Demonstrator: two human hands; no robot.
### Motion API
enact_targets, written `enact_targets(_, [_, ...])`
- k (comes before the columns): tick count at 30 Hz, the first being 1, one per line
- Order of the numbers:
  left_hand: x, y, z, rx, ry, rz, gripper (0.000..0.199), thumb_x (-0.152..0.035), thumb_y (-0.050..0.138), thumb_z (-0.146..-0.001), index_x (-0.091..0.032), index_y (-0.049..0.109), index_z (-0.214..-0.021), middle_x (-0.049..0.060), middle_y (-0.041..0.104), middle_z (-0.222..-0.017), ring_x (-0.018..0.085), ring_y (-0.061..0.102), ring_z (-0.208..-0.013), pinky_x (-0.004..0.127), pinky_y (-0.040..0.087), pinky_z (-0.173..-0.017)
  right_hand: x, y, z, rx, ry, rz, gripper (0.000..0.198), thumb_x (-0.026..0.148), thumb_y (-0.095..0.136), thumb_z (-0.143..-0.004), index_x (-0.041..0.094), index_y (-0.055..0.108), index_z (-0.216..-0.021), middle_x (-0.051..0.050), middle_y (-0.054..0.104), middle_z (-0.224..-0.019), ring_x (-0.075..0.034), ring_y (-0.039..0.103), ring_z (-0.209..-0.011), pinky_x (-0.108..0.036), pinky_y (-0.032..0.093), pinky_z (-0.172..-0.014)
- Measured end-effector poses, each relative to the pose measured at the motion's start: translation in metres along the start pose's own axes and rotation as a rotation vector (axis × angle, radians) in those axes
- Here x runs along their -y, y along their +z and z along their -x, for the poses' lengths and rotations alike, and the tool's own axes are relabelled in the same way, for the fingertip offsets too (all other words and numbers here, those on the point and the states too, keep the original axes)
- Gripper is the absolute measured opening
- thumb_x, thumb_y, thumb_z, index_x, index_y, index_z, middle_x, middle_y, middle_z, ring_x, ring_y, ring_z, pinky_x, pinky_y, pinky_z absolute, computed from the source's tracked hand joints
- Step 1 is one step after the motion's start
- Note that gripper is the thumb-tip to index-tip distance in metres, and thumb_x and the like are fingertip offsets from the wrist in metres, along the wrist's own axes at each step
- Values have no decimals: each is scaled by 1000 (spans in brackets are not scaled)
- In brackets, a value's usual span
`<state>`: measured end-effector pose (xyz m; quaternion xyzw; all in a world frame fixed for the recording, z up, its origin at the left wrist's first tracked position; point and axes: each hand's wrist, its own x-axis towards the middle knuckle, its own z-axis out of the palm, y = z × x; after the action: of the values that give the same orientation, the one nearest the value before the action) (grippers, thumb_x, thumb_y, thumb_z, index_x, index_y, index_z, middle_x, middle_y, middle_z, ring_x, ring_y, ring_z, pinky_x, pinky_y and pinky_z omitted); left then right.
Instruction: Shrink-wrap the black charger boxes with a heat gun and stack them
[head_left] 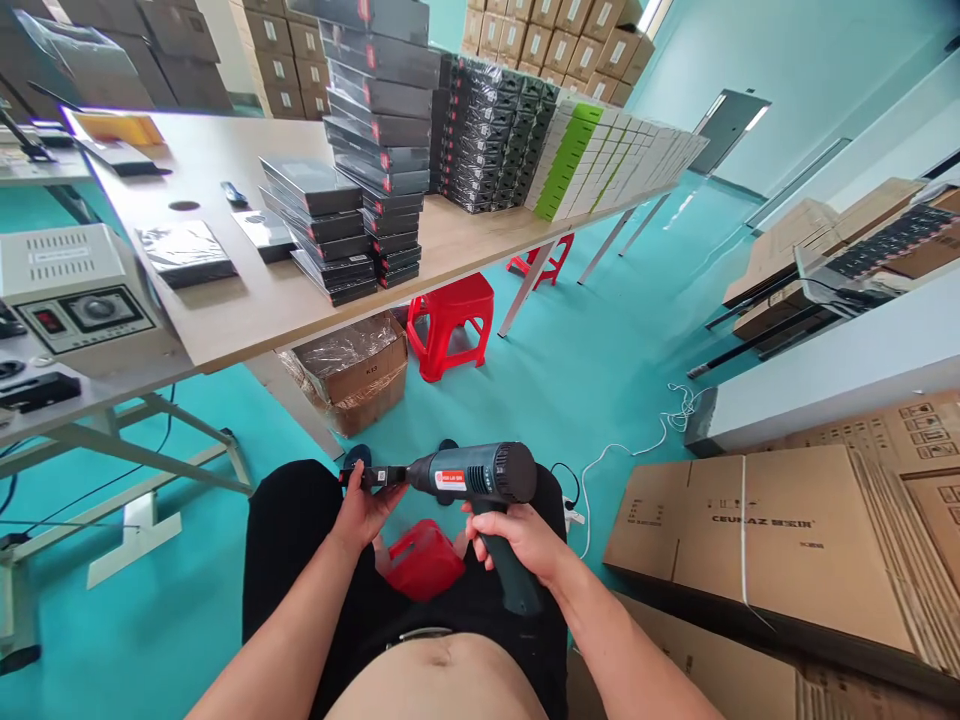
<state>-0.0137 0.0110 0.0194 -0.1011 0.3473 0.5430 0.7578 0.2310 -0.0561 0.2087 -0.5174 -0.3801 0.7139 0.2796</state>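
My right hand is wrapped round the handle of a dark heat gun, which lies level above my lap with its nozzle pointing left. In my left hand is a small black box with a white label, gripped between thumb and fingers. The nozzle tip is right by the box's right end; whether they touch I cannot tell. Below both hands, between my legs, part of a red stool shows.
A wooden table ahead bears stacked black boxes, wrapped black packs and white-green boxes. Under it are an open carton and a red stool. Flattened cartons lie right, near a white cable. A control unit sits left.
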Motion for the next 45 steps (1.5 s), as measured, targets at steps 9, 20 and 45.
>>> enact_targets(9, [-4, 2, 3, -9, -32, 94, 37, -48, 54, -88, -15, 56, -105, 13, 65, -100, 28, 66, -97, 44, 60, -76, 4, 0, 2, -27, 54, 24, 35, 30, 68, -72, 8, 64, -99, -6, 65, -75, -13, 59, -56, -23, 47, -49])
enact_targets(20, [-8, 16, 21, 17, -99, 159, 43, -48, 53, -87, -16, 52, -114, 18, 57, -121, 37, 54, -120, 41, 61, -74, -10, -25, -2, -106, -31, -226, 33, 30, 63, -78, 10, 63, -105, -6, 63, -83, -13, 59, -60, -24, 49, -50])
enact_targets(45, [-2, 0, 2, -137, 132, -51, 23, -8, 46, -50, -15, 53, -71, 5, 60, -63, 23, 63, -59, 43, 57, -65, -21, -45, 20, -69, -36, -238, 32, 30, 60, -82, 11, 64, -107, -7, 63, -86, -14, 60, -64, -25, 49, -52])
